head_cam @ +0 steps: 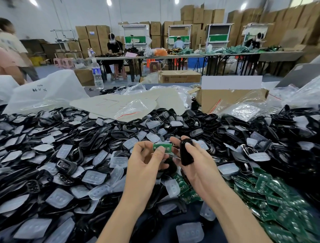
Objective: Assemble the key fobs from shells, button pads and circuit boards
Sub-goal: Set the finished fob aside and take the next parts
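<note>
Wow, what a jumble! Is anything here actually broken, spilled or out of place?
Nothing looks damaged. The black shells and clear button pads lie mixed in one heap, with the green circuit boards mostly piled at the right. A few stray boards lie apart from that pile, under the right hand.

A pale wall (52,17) rises at the back left under bright round ceiling lights (109,2). Brown cardboard boxes (199,15) are stacked high along the back and right side. In front of them stand white shelf frames (219,34) with green panels. A long row of folding tables (173,56) crosses the room, their tabletops cluttered, with seated workers (114,50) at them. Pink stools (64,62) stand on the blue-grey floor (57,69) at the left.
</note>
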Demonstrator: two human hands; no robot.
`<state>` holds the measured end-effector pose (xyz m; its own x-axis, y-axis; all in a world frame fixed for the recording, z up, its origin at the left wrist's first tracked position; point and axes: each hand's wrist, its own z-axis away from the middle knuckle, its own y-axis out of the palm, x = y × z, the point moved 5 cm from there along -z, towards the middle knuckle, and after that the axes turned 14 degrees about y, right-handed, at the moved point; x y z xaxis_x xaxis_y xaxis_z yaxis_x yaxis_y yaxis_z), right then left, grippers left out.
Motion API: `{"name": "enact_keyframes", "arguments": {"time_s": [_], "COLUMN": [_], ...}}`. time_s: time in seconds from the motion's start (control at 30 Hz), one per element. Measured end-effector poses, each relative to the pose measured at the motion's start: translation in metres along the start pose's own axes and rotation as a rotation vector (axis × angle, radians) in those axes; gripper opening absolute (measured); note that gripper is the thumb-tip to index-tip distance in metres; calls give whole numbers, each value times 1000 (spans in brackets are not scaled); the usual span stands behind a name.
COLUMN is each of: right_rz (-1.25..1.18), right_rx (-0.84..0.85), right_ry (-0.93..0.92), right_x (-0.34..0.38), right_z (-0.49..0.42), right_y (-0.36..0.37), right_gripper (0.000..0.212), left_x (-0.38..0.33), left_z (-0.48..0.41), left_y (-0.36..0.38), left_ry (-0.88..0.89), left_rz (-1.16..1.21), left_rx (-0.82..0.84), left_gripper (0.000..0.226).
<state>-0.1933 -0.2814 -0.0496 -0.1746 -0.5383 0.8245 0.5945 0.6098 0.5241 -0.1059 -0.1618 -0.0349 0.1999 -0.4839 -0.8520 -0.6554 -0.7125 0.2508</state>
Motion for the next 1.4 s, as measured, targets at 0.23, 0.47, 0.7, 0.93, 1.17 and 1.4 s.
{"name": "enact_keyframes", "arguments": {"time_s": [0.23,0.47,0.7,0.93,1.17,1.4], "right_rz": [286,282,93,115,141,173], "right_rx": [-99,-196,-118,-77,-95,-96], "right_ry": [-193,-281,-167,-160,-185,-192], "right_x": [2,6,-5,-8,-7,-8], "right_z": [5,9,5,6,8,8], "right_y": [-3,-10,-5,1,1,2], "right_gripper": [12,15,10,19,15,15], "left_x": [1,3,2,-4,-4,-2], "left_z": [6,7,5,5,5,5], "left_y": [10,9,3,1,1,0], "left_ry": [32,34,36,89,86,80], "left_rz": [-88,-121,-178,-251,-259,-239], "left_rx": [81,53,-29,-31,-16,-7], "left_gripper": [16,7,8,12,12,15]}}
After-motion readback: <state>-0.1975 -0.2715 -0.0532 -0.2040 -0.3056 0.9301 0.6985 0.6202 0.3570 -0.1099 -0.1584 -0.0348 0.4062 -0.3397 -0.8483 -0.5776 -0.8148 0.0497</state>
